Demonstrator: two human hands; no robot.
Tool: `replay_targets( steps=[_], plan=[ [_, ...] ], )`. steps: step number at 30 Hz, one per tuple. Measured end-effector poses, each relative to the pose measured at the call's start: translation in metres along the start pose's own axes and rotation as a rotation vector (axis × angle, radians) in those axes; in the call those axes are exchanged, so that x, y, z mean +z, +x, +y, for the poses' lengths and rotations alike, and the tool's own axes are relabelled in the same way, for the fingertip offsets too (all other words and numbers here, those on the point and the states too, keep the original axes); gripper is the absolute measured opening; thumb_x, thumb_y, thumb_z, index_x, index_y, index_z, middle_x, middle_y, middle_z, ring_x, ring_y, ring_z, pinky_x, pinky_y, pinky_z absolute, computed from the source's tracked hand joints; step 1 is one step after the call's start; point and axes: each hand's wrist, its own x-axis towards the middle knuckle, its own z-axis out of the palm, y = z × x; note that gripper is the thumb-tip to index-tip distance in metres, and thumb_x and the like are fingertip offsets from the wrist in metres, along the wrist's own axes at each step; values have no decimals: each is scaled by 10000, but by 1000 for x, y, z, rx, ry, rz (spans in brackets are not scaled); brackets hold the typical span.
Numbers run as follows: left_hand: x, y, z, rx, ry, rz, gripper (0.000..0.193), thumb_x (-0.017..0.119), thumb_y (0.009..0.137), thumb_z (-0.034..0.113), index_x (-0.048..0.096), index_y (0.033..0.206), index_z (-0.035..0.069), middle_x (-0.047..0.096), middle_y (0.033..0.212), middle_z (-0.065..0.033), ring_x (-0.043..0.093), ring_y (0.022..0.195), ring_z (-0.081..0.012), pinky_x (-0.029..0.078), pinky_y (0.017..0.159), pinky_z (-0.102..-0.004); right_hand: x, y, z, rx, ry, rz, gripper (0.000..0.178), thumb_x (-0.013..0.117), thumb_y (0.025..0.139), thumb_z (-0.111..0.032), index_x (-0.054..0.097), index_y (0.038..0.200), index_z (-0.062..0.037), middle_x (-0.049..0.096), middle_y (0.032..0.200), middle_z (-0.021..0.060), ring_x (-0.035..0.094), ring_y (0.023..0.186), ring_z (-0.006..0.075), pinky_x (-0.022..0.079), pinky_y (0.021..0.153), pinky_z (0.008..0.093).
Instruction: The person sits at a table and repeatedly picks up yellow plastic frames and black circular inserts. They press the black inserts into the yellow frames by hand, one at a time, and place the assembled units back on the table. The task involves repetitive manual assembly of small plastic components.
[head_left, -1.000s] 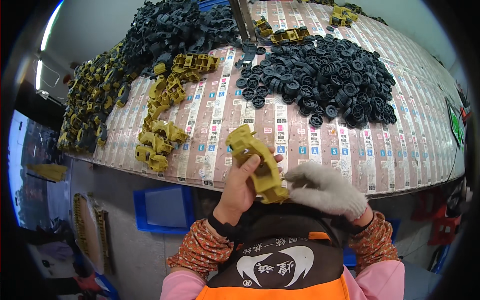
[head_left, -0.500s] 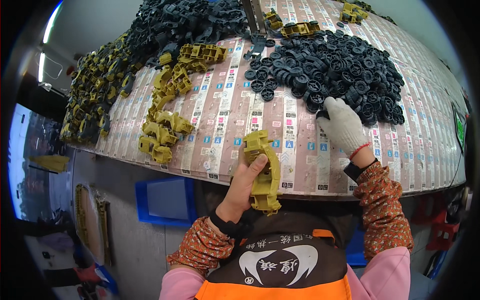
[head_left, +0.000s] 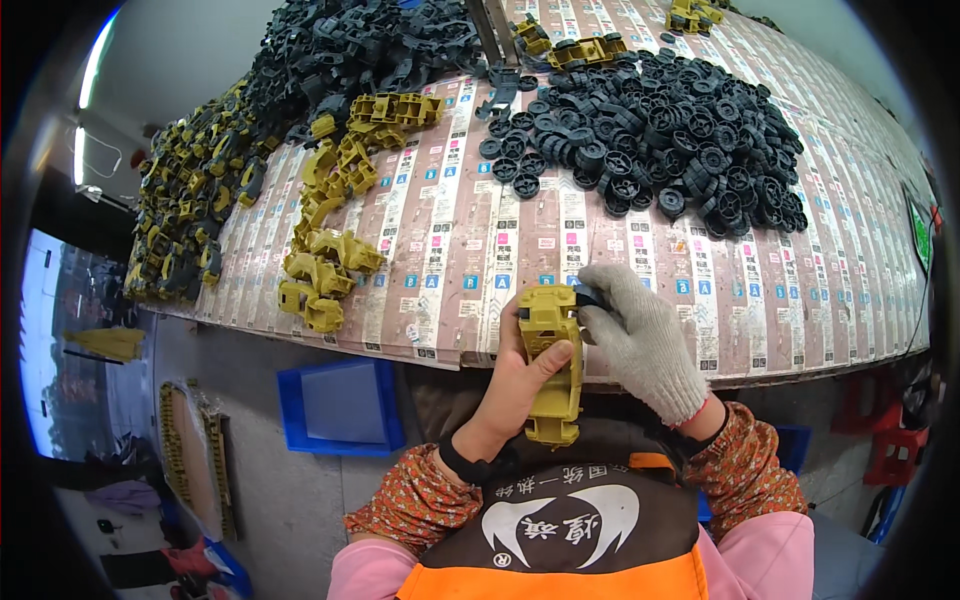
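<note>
Yellow-and-dark plastic vehicle parts (head_left: 185, 215) heap along the table's (head_left: 450, 310) left edge, then yellow plastic frames (head_left: 335, 250) trail alongside. At the near edge, the bare left hand (head_left: 512, 390) grips a long yellow plastic vehicle body (head_left: 560, 392); the pale-gloved right hand (head_left: 645, 338) pinches a dark plastic piece (head_left: 592, 297) at its far end. Round dark plastic wheels (head_left: 690, 145) pile up beyond

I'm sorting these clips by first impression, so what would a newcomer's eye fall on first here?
Probably the big heap of dark wheels on the right half of the table. Next would come the mismatched hands at the near edge: the bare left hand grips a yellow toy car body, while the gloved right hand holds a small dark piece at its upper right side.
</note>
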Motion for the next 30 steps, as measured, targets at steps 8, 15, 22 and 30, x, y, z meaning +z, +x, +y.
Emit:
replay_targets(
  steps=[8, 15, 22, 30],
  plan=[
    [3, -2, -7, 165, 263, -58, 883, 777, 1008, 165, 168, 1647, 152, 530, 1431, -116, 579, 1272, -197, 488, 1103, -366, 2, -23, -3, -78, -163, 25, 339, 662, 943, -64, 646, 1276, -2, 729, 1079, 264, 735, 985, 447, 587, 832, 495],
    [-5, -3, -10, 295, 722, -195, 925, 789, 981, 135, 137, 1636, 152, 537, 1422, -186, 605, 1301, -299, 502, 1084, -420, -14, -27, -12, 12, -216, -113, 233, 629, 891, -38, 649, 1121, -4, 695, 891, 274, 708, 848, 486, 548, 724, 550],
    [4, 5, 8, 176, 578, -235, 947, 821, 933, 57, 187, 1631, 142, 537, 1404, -105, 585, 1268, -222, 484, 1100, -378, -38, -5, -32, 383, 68, -268, 213, 601, 899, -63, 661, 1093, 1, 697, 771, 226, 726, 716, 400, 575, 648, 452],
    [-9, 10, 9, 5, 78, -5, 748, 786, 994, 110, 326, 1584, 137, 582, 1354, -48, 608, 1212, -157, 530, 1039, -344, -105, 97, 34, -319, -1235, 166, 109, 681, 923, -126, 668, 1005, -57, 681, 952, 148, 736, 900, 324, 614, 734, 437]
  ],
)
